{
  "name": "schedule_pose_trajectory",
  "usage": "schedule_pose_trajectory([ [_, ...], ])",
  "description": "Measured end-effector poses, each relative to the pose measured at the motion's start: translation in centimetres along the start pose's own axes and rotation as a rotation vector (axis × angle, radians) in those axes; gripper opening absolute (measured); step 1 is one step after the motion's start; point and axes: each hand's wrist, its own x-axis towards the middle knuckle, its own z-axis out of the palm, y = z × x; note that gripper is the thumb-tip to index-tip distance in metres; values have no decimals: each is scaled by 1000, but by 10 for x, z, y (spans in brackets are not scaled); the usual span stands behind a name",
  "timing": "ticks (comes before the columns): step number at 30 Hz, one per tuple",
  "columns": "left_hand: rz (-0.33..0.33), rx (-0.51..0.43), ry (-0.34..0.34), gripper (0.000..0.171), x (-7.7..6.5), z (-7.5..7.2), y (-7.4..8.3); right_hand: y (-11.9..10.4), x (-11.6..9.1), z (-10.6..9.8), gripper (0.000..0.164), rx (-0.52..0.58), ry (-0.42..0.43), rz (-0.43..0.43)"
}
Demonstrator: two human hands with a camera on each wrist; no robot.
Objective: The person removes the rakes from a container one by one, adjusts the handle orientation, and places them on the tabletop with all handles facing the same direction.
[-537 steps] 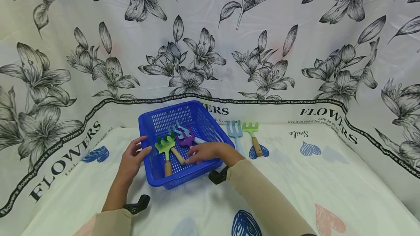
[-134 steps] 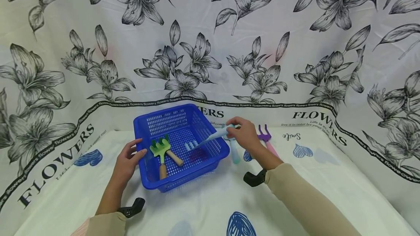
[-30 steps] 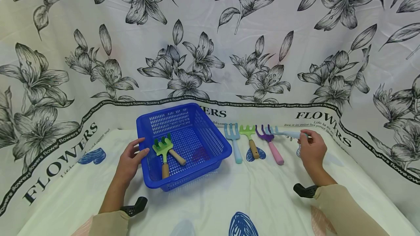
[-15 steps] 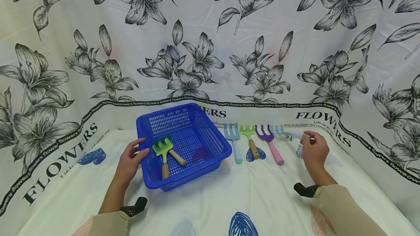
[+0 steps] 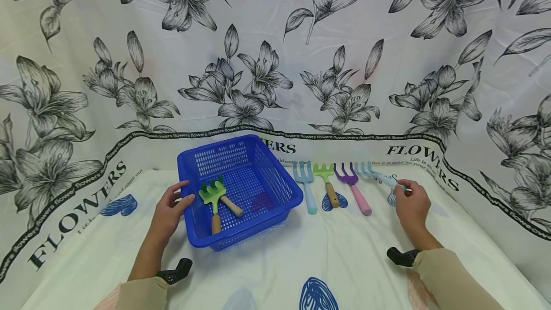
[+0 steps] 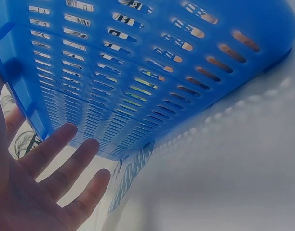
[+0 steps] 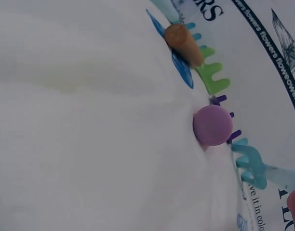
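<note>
My right hand point(image 5: 413, 203) pinches the handle end of a light blue garden hand fork point(image 5: 380, 176). The fork's tines point left toward the back of the cloth, and the handle slants down to my fingers. At the basket's left side, my left hand point(image 5: 169, 213) rests against the blue plastic basket point(image 5: 239, 242). In the left wrist view its fingers point(image 6: 85, 166) are spread and loose outside the perforated wall. Two green hand forks lie in the basket: a light green fork point(image 5: 212, 195) overlaps a darker one with a pale wooden handle point(image 5: 231, 205).
To the right of the basket lie a blue fork point(image 5: 307, 188), a light green fork with a wooden handle point(image 5: 330, 193) and a purple fork with a pink handle point(image 5: 360, 199), side by side. A flower-printed curtain point(image 5: 241, 13) hangs behind the white cloth point(image 5: 267, 276).
Since 4.5 seconds ago, the light blue fork has gone from the basket to the right end of the row. Over the last second its handle has swung down toward me. My left hand stays put.
</note>
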Motion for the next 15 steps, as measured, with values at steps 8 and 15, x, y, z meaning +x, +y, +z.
schedule_pose_trajectory([
  [8, -9, 4, 6, 67, 0, -1, 0, 8, -3, -3, 26, -92, -152, -16],
  [15, -7, 3, 7, 67, 0, 0, 0, 10, -6, -6, 26, -142, -217, -43],
])
